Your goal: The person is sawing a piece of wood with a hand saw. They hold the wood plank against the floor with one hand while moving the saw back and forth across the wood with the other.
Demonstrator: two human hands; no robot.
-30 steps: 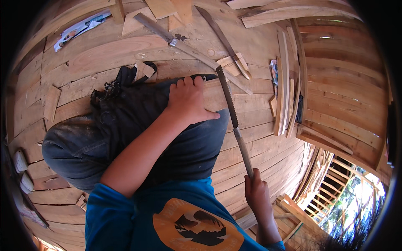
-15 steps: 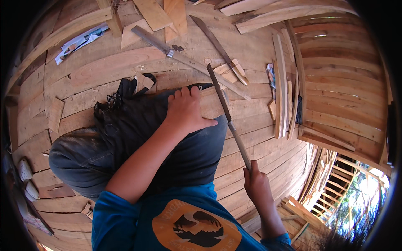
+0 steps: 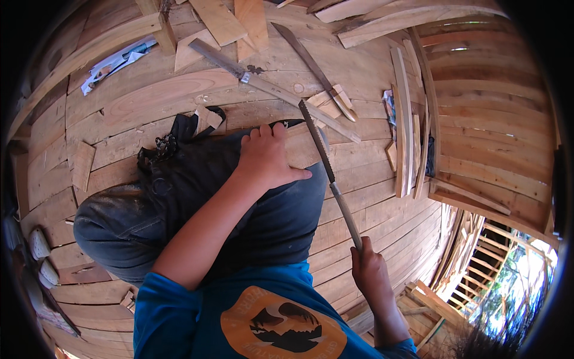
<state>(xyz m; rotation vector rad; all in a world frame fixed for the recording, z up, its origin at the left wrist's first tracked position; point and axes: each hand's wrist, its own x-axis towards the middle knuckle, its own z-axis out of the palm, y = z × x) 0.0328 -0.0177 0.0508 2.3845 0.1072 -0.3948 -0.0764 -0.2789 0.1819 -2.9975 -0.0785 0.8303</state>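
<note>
My left hand (image 3: 267, 157) grips a short wooden board (image 3: 301, 147) and presses it down on my bent leg, thumb along its near side and fingers over its far part. In my right hand (image 3: 369, 266) is the handle of a handsaw (image 3: 318, 139). The saw's narrow dark blade lies against the board's right end, teeth visible along it, its tip pointing away from me. Most of the board's left part is hidden under my left hand.
Beyond my knee lie a metal carpenter's square (image 3: 269, 87) and a machete (image 3: 311, 69) with a wooden handle. Wood offcuts (image 3: 218, 23) lie at the far side. Long battens (image 3: 402, 125) rest on the plank floor at right. A pair of light shoes (image 3: 42, 254) stands at far left.
My right hand has drawn the saw back toward me a little, so its blade tip sits nearer. My left hand stays on the board.
</note>
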